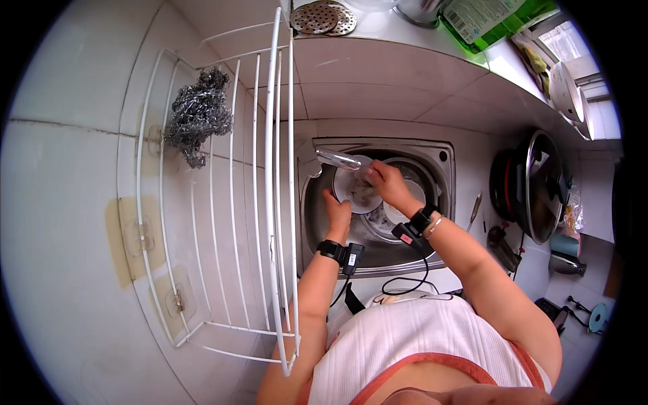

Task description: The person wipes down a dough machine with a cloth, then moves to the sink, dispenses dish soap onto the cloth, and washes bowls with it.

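Note:
A white bowl [347, 181] is tilted under the metal faucet [336, 159] in the sink, with greyish, cloudy contents or reflections inside. My left hand [337, 210] grips its near left rim, thumb over the edge. My right hand [394, 186] is at the bowl's right side, fingers bent and closed together by the faucet's end; what they hold, if anything, is hidden. Beneath and to the right, a round metal basin [432, 183] holds more white dishware, partly covered by my right hand and wrist.
The stainless steel sink [446, 169] surrounds the dishes. A white wire rack [270, 169] with steel wool [199, 115] hangs at the left. A lidded pan [540, 185] stands at the right. A green bottle [482, 23] sits on the upper ledge. Cables hang from both wristbands.

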### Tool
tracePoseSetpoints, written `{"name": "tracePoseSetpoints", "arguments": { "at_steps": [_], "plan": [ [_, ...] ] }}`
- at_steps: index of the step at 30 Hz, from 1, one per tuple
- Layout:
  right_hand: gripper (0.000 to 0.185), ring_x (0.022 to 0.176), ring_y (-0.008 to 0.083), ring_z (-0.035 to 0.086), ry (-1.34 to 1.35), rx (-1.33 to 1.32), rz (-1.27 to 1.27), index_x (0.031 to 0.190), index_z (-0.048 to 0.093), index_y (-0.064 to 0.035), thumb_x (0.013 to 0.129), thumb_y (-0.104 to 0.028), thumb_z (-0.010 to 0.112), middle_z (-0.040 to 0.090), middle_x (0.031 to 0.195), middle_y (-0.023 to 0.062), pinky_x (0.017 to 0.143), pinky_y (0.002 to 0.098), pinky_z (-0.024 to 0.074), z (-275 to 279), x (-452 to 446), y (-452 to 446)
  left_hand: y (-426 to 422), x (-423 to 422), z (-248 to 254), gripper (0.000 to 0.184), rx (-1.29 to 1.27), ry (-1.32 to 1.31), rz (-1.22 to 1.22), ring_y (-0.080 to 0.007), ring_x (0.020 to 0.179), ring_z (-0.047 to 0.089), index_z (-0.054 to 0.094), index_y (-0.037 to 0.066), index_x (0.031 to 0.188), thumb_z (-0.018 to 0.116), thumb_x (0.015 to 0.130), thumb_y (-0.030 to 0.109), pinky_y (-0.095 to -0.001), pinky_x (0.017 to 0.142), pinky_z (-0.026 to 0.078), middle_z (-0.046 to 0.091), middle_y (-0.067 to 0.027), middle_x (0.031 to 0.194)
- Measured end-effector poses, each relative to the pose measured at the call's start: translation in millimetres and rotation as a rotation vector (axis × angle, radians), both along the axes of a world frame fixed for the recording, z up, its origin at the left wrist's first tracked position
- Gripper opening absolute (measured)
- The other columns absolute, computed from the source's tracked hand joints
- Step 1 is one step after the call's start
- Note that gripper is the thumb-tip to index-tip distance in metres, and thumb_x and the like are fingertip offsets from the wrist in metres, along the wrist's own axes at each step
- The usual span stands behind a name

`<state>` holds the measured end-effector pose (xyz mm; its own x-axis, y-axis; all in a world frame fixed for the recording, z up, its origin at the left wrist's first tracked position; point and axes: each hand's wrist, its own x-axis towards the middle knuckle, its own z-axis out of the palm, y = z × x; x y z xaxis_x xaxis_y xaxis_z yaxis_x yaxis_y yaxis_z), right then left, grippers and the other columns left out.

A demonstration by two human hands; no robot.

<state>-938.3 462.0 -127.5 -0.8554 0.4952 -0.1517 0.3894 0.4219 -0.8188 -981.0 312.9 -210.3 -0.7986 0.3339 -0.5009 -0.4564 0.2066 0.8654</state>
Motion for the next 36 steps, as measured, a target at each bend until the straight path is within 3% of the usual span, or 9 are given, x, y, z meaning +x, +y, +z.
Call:
{"name": "tracePoseSetpoints", "arguments": {
  "at_steps": [5,10,11,18,21,23,26,31,36],
  "plan": [
    [0.020,0.060,0.0323,0.050,0.104,-0.182,-0.071,0.087,0.055,0.0011,0.087,-0.019,0.057,0.058,0.070,0.0158,0.056,0.0364,0.0413,25,-1,-8,3,2,-10,0.049,0.026,0.049,-0.010,-0.0259,0.086,0.057,0.031,0.004,0.115,0.047,0.071,-0.008,-0.0350,0.053,0.056,0.046,-0.0170,0.107],
    [0.021,0.079,0.0336,0.056,0.058,0.348,0.147,0.094,0.057,-0.0023,0.076,-0.012,0.062,0.055,0.088,0.0183,0.068,0.0395,0.0463,-13,8,-26,7,4,30,0.047,-0.037,-0.116,0.010,-0.0288,0.098,0.054,0.032,-0.001,0.114,0.047,0.071,-0.011,-0.0340,0.071,0.052,0.048,-0.0184,0.109],
    [0.024,0.090,0.0366,0.054,-0.105,0.221,0.192,0.095,0.058,-0.0052,0.072,-0.010,0.061,0.052,0.093,0.0191,0.076,0.0443,0.0456,-23,10,-32,6,6,23,0.047,-0.025,-0.115,0.026,-0.0293,0.099,0.054,0.033,-0.001,0.114,0.049,0.071,-0.010,-0.0346,0.079,0.048,0.049,-0.0185,0.108],
    [0.026,0.088,0.0395,0.052,-0.131,0.476,0.217,0.096,0.058,-0.0048,0.071,-0.008,0.060,0.054,0.093,0.0204,0.076,0.0460,0.0439,-66,6,-46,4,16,0,0.044,-0.042,0.021,0.047,-0.0295,0.098,0.052,0.035,0.000,0.111,0.051,0.071,-0.008,-0.0364,0.088,0.041,0.049,-0.0188,0.106],
    [0.024,0.084,0.0292,0.054,-0.040,0.472,0.214,0.097,0.056,-0.0051,0.073,-0.005,0.056,0.056,0.089,0.0123,0.072,0.0378,0.0441,-88,7,-26,4,14,-2,0.044,0.000,-0.039,0.085,-0.0286,0.096,0.053,0.034,0.001,0.111,0.050,0.072,-0.007,-0.0345,0.081,0.046,0.049,-0.0176,0.105],
    [0.018,0.080,0.0172,0.055,0.096,-0.286,0.013,0.098,0.054,-0.0033,0.080,-0.005,0.050,0.056,0.084,0.0080,0.069,0.0305,0.0452,-80,6,-9,2,8,10,0.045,-0.012,-0.194,0.055,-0.0287,0.093,0.054,0.032,0.002,0.113,0.049,0.072,-0.008,-0.0347,0.069,0.052,0.047,-0.0166,0.107],
    [0.010,0.073,0.0076,0.049,0.125,-0.798,-0.184,0.094,0.054,-0.0034,0.085,-0.007,0.049,0.055,0.081,0.0003,0.065,0.0215,0.0411,-19,5,-9,1,8,5,0.048,0.061,-0.239,0.100,-0.0289,0.092,0.055,0.029,0.003,0.114,0.048,0.072,-0.008,-0.0356,0.055,0.056,0.044,-0.0162,0.110],
    [0.008,0.073,0.0064,0.050,0.206,-0.494,-0.104,0.093,0.055,-0.0022,0.086,-0.006,0.053,0.055,0.078,-0.0015,0.063,0.0222,0.0416,37,9,-15,-3,12,-6,0.049,0.120,-0.279,0.082,-0.0301,0.091,0.056,0.028,0.004,0.116,0.047,0.073,-0.008,-0.0384,0.052,0.057,0.044,-0.0178,0.111],
    [0.007,0.066,0.0203,0.054,0.294,0.027,-0.077,0.085,0.057,-0.0005,0.083,-0.007,0.059,0.055,0.071,0.0096,0.060,0.0285,0.0435,58,10,-26,-5,16,16,0.048,0.097,-0.262,0.068,-0.0310,0.090,0.057,0.027,0.004,0.115,0.047,0.073,-0.008,-0.0393,0.053,0.057,0.044,-0.0187,0.112]
  ]
}}
